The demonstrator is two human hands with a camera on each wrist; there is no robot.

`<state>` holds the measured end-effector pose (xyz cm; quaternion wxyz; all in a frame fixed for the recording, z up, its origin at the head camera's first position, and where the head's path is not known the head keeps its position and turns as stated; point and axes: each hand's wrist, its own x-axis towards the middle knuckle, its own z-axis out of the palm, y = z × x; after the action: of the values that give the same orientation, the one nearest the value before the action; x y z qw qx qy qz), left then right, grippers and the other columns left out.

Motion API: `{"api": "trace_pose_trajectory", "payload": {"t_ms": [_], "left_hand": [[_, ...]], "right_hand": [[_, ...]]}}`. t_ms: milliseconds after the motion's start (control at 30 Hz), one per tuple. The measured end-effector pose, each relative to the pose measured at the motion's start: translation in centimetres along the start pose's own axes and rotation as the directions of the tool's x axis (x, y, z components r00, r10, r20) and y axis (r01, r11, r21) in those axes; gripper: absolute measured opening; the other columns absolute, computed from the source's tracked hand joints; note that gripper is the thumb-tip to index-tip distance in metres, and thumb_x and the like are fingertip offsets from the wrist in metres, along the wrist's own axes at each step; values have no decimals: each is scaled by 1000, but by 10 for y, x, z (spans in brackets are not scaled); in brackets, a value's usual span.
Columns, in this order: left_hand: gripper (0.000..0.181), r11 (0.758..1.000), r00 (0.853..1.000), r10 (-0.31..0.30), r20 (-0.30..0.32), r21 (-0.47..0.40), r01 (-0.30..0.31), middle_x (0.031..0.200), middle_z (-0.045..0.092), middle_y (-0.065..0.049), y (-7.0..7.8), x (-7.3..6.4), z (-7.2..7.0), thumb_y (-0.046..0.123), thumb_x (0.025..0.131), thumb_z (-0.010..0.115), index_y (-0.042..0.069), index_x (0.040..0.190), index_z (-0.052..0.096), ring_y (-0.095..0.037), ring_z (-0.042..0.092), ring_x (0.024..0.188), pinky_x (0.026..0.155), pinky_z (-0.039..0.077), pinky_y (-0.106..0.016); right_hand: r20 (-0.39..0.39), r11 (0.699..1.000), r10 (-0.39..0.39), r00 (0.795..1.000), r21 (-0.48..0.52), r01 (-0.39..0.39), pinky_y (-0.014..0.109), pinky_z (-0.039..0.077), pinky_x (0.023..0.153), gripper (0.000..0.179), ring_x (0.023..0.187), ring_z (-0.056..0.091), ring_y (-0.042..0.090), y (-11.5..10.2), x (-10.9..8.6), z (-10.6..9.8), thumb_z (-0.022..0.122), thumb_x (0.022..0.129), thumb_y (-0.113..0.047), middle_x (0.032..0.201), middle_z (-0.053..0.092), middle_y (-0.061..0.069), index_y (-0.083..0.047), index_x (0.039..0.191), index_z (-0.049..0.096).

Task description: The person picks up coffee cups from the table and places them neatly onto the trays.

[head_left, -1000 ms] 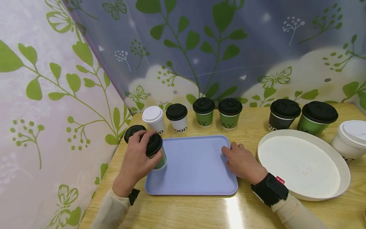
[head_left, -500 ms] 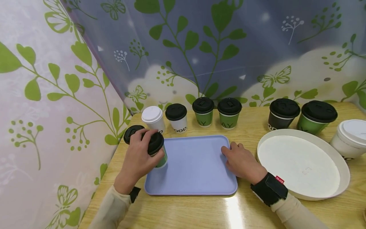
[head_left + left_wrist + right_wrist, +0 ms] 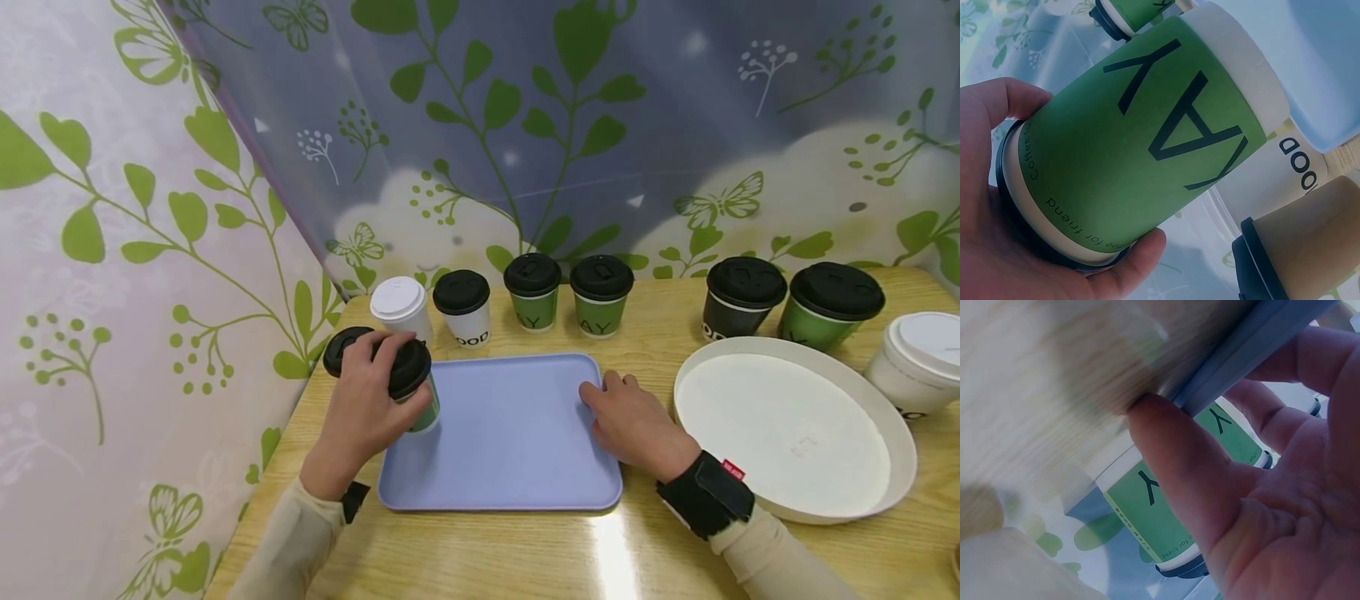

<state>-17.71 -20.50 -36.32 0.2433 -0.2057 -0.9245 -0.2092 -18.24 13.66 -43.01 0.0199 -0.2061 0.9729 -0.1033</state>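
Note:
My left hand point(image 3: 363, 404) grips a green paper coffee cup point(image 3: 429, 408) around its black lid, fingers over the far side and thumb on the near side. In the left wrist view, the same cup point(image 3: 1141, 137) shows large dark letters on its sleeve. It is over the left end of a lavender tray point(image 3: 517, 442); whether its base touches the tray I cannot tell. My right hand point(image 3: 633, 421) holds the tray's right edge. From the right wrist view, the thumb lies against the tray edge point(image 3: 1241, 362), with the other fingers on its opposite side.
Behind the left hand stands a brown cup point(image 3: 1310, 237) with a dark lid. Along the back are a white-lidded cup point(image 3: 401, 308), a black-lidded white cup point(image 3: 463, 312) and two green cups point(image 3: 534, 304). A round white tray point(image 3: 795, 425) lies right, with several cups around it.
The left hand and the green cup have shifted slightly right and away from me. The right hand stays on the tray edge, and the tray has not visibly moved.

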Motion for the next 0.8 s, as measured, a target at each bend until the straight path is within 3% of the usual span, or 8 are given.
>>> {"api": "trace_pose_trajectory", "payload": {"t_ms": [800], "left_hand": [[57, 999, 998, -46, 40, -7, 46, 136, 51, -25, -1, 6, 1, 28, 86, 75, 7, 137, 61, -44, 48, 122, 95, 45, -61]], "right_hand": [[13, 1000, 6, 1000, -2, -5, 41, 49, 63, 25, 84, 51, 32, 1, 1, 2, 68, 96, -10, 104, 56, 21, -7, 121, 63]]}}
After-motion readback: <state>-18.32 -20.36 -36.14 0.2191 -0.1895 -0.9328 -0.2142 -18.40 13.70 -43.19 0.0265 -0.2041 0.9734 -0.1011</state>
